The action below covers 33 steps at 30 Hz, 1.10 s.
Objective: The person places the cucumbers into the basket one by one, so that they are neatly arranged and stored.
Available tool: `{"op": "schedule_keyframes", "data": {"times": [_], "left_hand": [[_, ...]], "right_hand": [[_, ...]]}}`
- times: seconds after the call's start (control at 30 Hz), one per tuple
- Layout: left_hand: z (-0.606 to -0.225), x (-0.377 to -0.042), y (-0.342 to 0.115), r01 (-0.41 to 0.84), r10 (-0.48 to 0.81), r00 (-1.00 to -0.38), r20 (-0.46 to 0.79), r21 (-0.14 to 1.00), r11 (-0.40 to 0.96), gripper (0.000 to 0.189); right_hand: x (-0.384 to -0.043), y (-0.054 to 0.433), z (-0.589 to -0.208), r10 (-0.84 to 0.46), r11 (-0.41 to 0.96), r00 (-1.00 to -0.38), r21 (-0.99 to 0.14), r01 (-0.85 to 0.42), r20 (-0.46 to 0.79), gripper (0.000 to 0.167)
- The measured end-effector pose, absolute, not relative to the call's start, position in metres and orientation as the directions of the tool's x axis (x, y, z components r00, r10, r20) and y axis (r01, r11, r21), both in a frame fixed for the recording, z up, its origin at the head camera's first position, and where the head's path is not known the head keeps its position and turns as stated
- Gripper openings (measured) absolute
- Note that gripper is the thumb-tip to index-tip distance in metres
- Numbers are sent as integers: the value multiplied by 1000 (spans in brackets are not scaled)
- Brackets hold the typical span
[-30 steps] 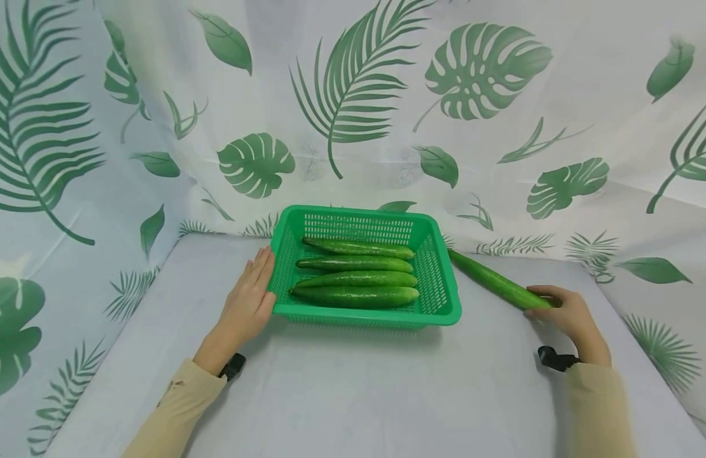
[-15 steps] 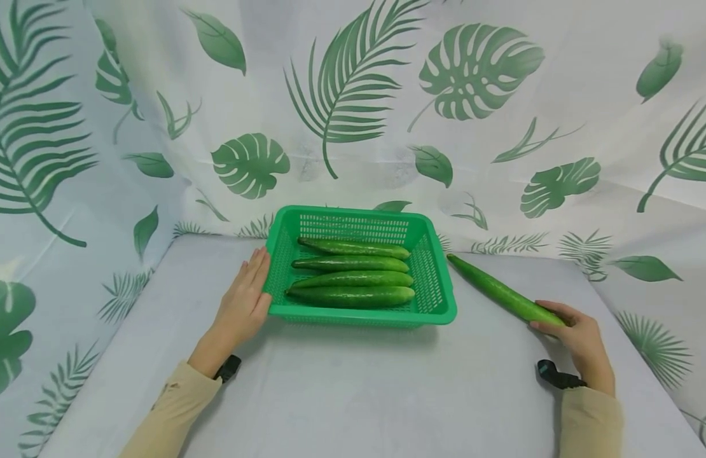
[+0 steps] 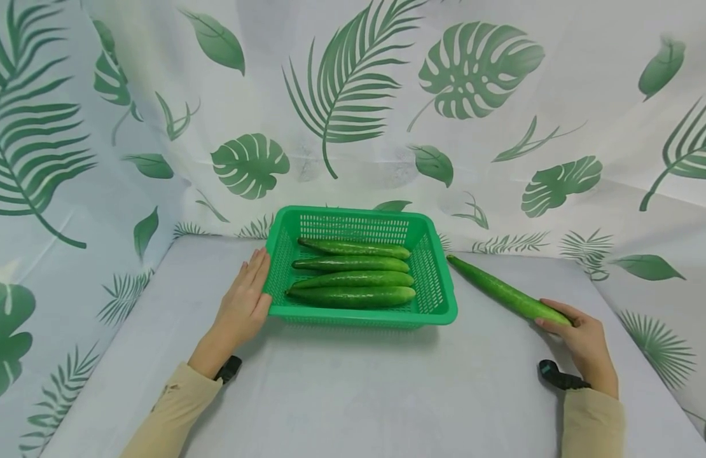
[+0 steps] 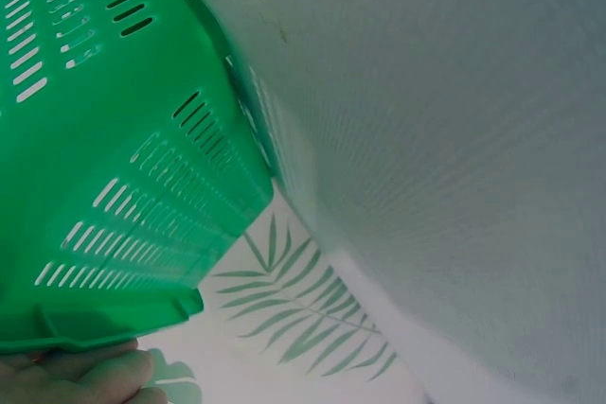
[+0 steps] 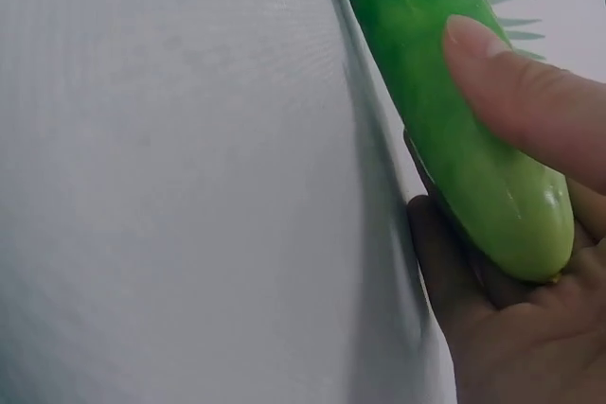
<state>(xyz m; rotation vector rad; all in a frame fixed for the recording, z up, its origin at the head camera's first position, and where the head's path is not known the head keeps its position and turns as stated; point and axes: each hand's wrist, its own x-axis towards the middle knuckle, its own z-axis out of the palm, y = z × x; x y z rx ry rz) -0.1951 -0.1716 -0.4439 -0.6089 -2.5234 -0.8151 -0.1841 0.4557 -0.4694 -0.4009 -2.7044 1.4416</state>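
A long green cucumber (image 3: 496,287) slants across the table to the right of the basket, its thin far tip close to the basket's right wall. My right hand (image 3: 582,340) grips its near, paler end; in the right wrist view the thumb (image 5: 530,106) lies over the cucumber (image 5: 454,120) and the other fingers curl beneath. My left hand (image 3: 244,299), fingers straight, rests against the left rim of a green plastic basket (image 3: 353,313). The left wrist view shows the basket's slotted wall (image 4: 123,139) with fingertips (image 4: 123,376) at its rim.
Inside the basket, several cucumbers (image 3: 353,296) lie side by side. A white cloth covers the table (image 3: 359,394). Leaf-printed curtains (image 3: 364,159) stand close behind the basket and on both sides.
My right hand has drawn the cucumber's near end slightly toward me and to the right, mostly in the first half second. The left hand stays at the basket.
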Motion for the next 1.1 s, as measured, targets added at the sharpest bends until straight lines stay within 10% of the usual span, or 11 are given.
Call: {"op": "schedule_keyframes", "data": {"times": [0.53,1.1], "left_hand": [[-442,-194,-171,519,275,-817,508,437,734,64],[-443,-194,-170,516,271,-817,509,437,737,64]], "right_hand": [[-180,451,-441,346,498,-938,-845,196,-14,60],[-177,394,-353,378,243,-898,-960,-140,227,55]]}}
